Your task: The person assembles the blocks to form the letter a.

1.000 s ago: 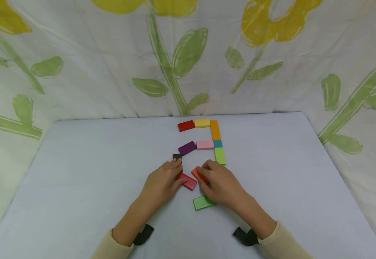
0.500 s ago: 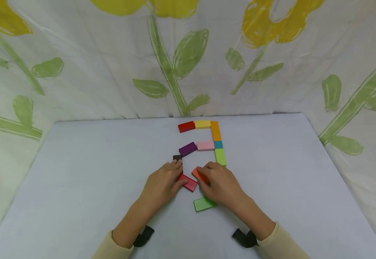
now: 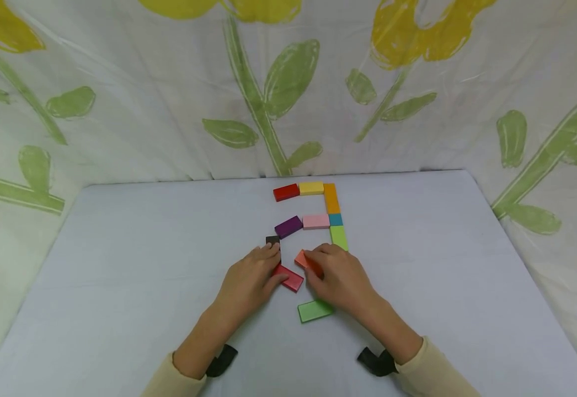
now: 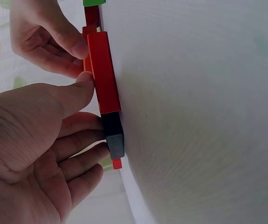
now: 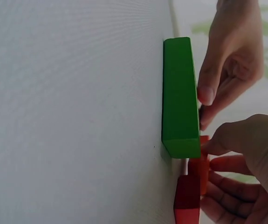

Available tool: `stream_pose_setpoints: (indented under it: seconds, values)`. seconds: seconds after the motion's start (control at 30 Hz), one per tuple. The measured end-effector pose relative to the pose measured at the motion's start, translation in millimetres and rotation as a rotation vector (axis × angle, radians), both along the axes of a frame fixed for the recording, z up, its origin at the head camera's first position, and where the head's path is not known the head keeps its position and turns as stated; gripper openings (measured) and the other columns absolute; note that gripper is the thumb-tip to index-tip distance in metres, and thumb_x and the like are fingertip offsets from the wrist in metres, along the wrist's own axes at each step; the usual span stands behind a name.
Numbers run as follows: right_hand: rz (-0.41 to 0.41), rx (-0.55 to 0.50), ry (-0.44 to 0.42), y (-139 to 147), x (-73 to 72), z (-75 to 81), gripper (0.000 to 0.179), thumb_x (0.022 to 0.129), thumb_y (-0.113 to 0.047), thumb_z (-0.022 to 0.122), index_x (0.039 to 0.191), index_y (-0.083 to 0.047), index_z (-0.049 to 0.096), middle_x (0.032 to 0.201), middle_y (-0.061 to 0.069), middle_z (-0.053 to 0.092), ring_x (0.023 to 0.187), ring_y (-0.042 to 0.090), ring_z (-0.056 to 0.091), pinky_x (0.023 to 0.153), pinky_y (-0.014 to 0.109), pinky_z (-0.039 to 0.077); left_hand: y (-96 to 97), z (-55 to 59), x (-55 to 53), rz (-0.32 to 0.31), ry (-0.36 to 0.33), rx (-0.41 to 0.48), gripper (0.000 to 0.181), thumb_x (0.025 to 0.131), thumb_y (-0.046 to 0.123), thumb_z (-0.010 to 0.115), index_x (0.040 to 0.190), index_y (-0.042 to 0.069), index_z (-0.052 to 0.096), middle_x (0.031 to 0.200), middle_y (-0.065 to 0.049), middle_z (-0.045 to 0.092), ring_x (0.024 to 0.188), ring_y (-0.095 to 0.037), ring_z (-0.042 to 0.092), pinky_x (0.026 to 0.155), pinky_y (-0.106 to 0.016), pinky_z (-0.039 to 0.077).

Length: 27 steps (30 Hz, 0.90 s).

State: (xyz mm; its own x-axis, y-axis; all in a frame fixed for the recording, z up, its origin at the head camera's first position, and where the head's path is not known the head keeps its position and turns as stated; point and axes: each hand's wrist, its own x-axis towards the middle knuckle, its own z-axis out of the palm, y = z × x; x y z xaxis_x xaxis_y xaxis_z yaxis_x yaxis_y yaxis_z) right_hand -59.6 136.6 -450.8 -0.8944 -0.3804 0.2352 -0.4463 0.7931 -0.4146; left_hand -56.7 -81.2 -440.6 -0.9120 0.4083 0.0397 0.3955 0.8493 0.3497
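My right hand (image 3: 343, 275) pinches an orange block (image 3: 304, 259) between thumb and fingers, just right of a red block (image 3: 292, 278). My left hand (image 3: 249, 278) rests beside the pieces, its thumb at the red block and its fingertips on a black block (image 3: 272, 240). In the left wrist view the red block (image 4: 103, 72) and black block (image 4: 113, 133) stand end to end. A light green block (image 3: 314, 311) lies below the right hand. The right wrist view shows a dark red block (image 5: 188, 198) near the green block (image 5: 179, 93); my right hand hides it from the head.
Farther up the white table (image 3: 144, 231) runs a line of blocks: dark red (image 3: 286, 192), yellow (image 3: 311, 188), orange-yellow (image 3: 331, 198), teal (image 3: 335, 219), pink (image 3: 315, 221), purple (image 3: 288, 226) and lime (image 3: 338, 237). Behind hangs a flower-painted cloth (image 3: 169, 149).
My right hand shifts very slightly up with the orange block. The left hand and the other blocks keep their places.
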Motion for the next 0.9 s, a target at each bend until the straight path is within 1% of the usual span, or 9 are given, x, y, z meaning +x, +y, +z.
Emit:
stream_pose_setpoints:
  seconds: [0.1, 0.27, 0.33, 0.43, 0.53, 0.63, 0.77, 0.9]
  values:
    - [-0.007, -0.01, 0.001, 1.5, -1.0, 0.6, 0.037, 0.088, -0.023, 0.086, 0.122, -0.009, 0.079, 0.106, 0.005, 0.08, 0.095, 0.019, 0.072, 0.078, 0.031, 0.065, 0.4, 0.2, 0.0, -0.002, -0.001, -0.002, 0.055, 0.093, 0.033, 0.082, 0.138, 0.004, 0.07, 0.146, -0.012, 0.068, 0.14, -0.028, 0.063, 0.117, -0.046, 0.05]
    - [0.017, -0.066, 0.014, 4.9, -4.5, 4.2, 0.035, 0.09, -0.021, 0.085, 0.122, -0.008, 0.079, 0.109, 0.005, 0.081, 0.095, 0.017, 0.072, 0.076, 0.027, 0.064, -1.4, 0.5, 1.6, 0.017, 0.002, -0.01, 0.055, 0.093, 0.033, 0.083, 0.138, 0.004, 0.07, 0.146, -0.013, 0.068, 0.139, -0.028, 0.064, 0.117, -0.046, 0.051]
    - [0.025, -0.095, 0.02, 7.4, -6.0, 6.8, 0.035, 0.089, -0.02, 0.085, 0.121, -0.007, 0.079, 0.11, 0.006, 0.081, 0.095, 0.018, 0.072, 0.075, 0.027, 0.063, -2.7, 0.2, 2.1, 0.023, 0.007, -0.009, 0.056, 0.092, 0.033, 0.083, 0.138, 0.004, 0.07, 0.145, -0.013, 0.068, 0.138, -0.029, 0.064, 0.117, -0.046, 0.05]
    - [0.021, -0.112, 0.024, 13.8, -8.1, 10.9, 0.035, 0.089, -0.018, 0.086, 0.121, -0.007, 0.079, 0.112, 0.006, 0.081, 0.099, 0.019, 0.073, 0.08, 0.031, 0.065, -3.0, -0.7, 2.0, 0.015, 0.022, 0.004, 0.055, 0.092, 0.032, 0.083, 0.137, 0.003, 0.07, 0.144, -0.014, 0.069, 0.138, -0.029, 0.065, 0.118, -0.046, 0.049]
    - [0.012, -0.104, 0.02, 21.4, -8.0, 14.1, 0.035, 0.089, -0.017, 0.085, 0.122, -0.008, 0.079, 0.113, 0.006, 0.081, 0.103, 0.021, 0.074, 0.084, 0.034, 0.066, -1.9, -1.6, 0.7, 0.002, 0.027, 0.015, 0.055, 0.092, 0.033, 0.083, 0.136, 0.002, 0.071, 0.144, -0.014, 0.069, 0.138, -0.029, 0.065, 0.119, -0.046, 0.049]
    - [0.025, -0.084, 0.011, 27.0, -6.2, 15.7, 0.035, 0.089, -0.017, 0.085, 0.122, -0.008, 0.08, 0.113, 0.007, 0.08, 0.105, 0.022, 0.074, 0.086, 0.036, 0.066, -1.0, -2.1, 0.0, 0.003, 0.023, 0.009, 0.054, 0.093, 0.033, 0.082, 0.137, 0.003, 0.071, 0.144, -0.014, 0.069, 0.138, -0.029, 0.064, 0.118, -0.046, 0.049]
    - [0.045, -0.05, 0.001, 33.1, -2.3, 15.9, 0.036, 0.089, -0.018, 0.086, 0.123, -0.007, 0.08, 0.114, 0.007, 0.08, 0.105, 0.022, 0.074, 0.086, 0.036, 0.066, -0.5, -1.7, 0.2, 0.006, 0.015, 0.004, 0.055, 0.093, 0.033, 0.082, 0.138, 0.004, 0.07, 0.145, -0.013, 0.068, 0.139, -0.029, 0.064, 0.119, -0.046, 0.049]
    - [0.035, -0.032, -0.008, 42.5, 2.3, 15.1, 0.038, 0.087, -0.017, 0.087, 0.124, -0.009, 0.079, 0.114, 0.005, 0.079, 0.103, 0.019, 0.073, 0.085, 0.035, 0.066, 0.6, -3.0, 1.1, -0.003, 0.018, 0.018, 0.055, 0.093, 0.032, 0.082, 0.138, 0.003, 0.07, 0.144, -0.014, 0.069, 0.139, -0.029, 0.064, 0.119, -0.046, 0.049]
